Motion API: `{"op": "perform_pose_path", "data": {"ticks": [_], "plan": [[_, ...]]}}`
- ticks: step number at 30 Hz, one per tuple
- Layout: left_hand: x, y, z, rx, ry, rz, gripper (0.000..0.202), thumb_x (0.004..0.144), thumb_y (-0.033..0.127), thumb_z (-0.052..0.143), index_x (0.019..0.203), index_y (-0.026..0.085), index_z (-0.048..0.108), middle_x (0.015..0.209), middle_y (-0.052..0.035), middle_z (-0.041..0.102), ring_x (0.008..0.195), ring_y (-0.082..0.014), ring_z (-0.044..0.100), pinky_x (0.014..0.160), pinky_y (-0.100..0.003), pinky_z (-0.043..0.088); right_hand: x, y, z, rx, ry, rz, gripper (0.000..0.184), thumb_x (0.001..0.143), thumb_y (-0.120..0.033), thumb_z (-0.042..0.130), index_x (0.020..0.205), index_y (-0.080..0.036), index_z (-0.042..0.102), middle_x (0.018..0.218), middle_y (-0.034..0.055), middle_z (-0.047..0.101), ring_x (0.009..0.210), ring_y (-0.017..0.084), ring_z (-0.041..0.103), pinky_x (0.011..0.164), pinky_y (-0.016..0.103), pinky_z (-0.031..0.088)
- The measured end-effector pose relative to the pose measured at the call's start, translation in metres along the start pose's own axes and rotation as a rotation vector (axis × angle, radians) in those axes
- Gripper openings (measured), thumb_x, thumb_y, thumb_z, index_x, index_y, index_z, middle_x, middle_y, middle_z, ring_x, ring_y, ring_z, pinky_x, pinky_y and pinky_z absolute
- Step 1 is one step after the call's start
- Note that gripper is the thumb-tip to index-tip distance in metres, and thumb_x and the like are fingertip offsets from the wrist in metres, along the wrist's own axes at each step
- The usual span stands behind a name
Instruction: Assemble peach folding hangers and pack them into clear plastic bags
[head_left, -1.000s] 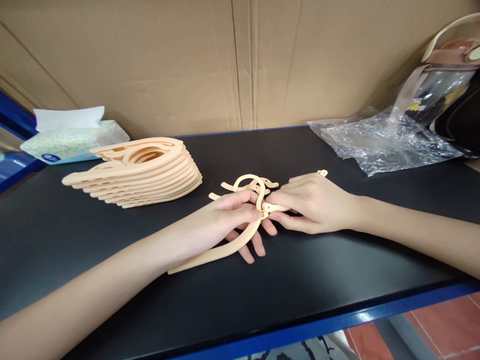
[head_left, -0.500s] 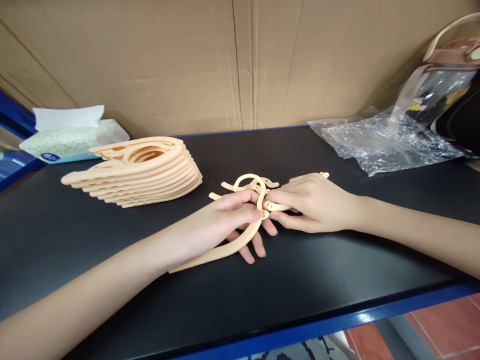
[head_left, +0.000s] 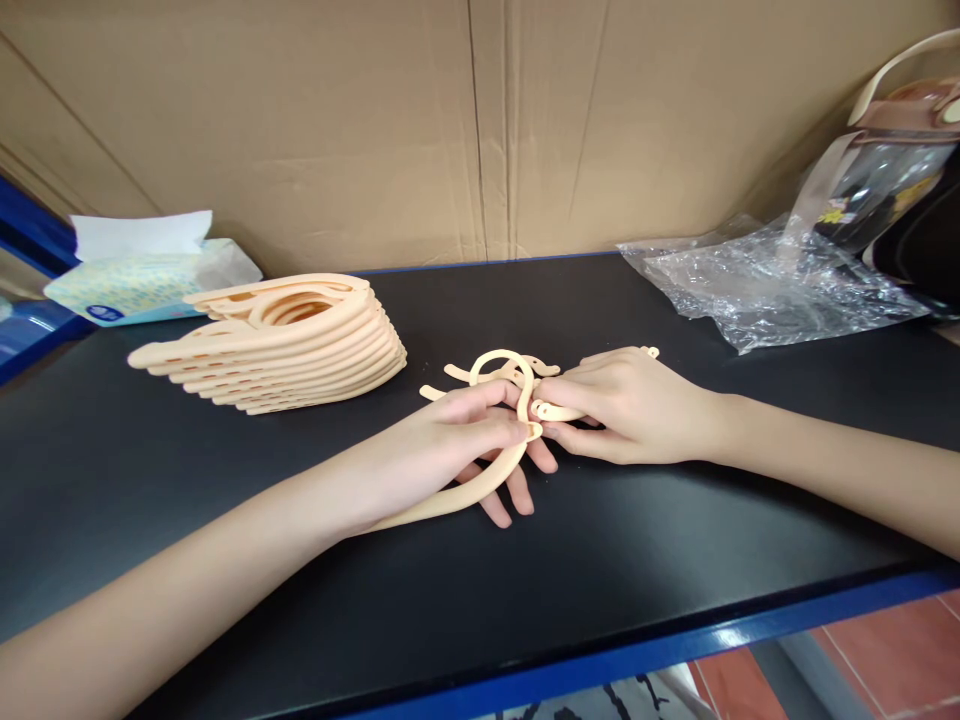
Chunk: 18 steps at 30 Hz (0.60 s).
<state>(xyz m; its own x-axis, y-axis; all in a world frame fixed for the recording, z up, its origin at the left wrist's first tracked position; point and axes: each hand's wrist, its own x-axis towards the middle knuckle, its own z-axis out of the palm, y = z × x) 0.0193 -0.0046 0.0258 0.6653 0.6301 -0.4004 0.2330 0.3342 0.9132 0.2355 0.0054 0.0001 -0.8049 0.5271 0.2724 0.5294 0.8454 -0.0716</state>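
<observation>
My left hand [head_left: 450, 435] grips a cream plastic hanger piece [head_left: 457, 496] with a round hook at its top. The thumb presses on the joint under the hook, and the long arm of the piece runs down under my wrist. From the right, my right hand [head_left: 634, 405] is closed on a second cream hanger arm [head_left: 559, 411], whose holed end points at that joint. The two ends are very close; whether they touch I cannot tell. Behind my hands lie loose cream hanger parts [head_left: 544, 368], partly covered by the hook and fingers.
On the left stands a stack of cream hangers [head_left: 330, 360], with a tissue pack [head_left: 142, 285] behind it. At the back right lies a crumpled clear plastic bag [head_left: 795, 295] beside a clear bottle [head_left: 892, 180]. Cardboard [head_left: 337, 130] walls the back of the black table [head_left: 637, 560].
The long arm of the hanger piece in my left hand has shifted slightly, and less of it shows below my wrist. Both hands keep their grips, and the view has moved a little.
</observation>
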Motion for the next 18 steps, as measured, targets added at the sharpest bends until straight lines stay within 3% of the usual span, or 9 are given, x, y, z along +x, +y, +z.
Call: {"op": "perform_pose_path", "data": {"ticks": [18], "plan": [[0.0002, -0.0005, -0.0009, 0.008, -0.008, 0.005, 0.006, 0.096, 0.021, 0.050, 0.095, 0.016, 0.054, 0.091, -0.0027, 0.064, 0.067, -0.0127, 0.067, 0.057, -0.023, 0.058, 0.0002, -0.0001, -0.0006, 0.013, -0.001, 0.002, 0.021, 0.098, -0.030, 0.042, 0.084, -0.020, 0.054, 0.064, -0.0032, 0.056, 0.053, 0.012, 0.047, 0.054, 0.027, 0.027]]}}
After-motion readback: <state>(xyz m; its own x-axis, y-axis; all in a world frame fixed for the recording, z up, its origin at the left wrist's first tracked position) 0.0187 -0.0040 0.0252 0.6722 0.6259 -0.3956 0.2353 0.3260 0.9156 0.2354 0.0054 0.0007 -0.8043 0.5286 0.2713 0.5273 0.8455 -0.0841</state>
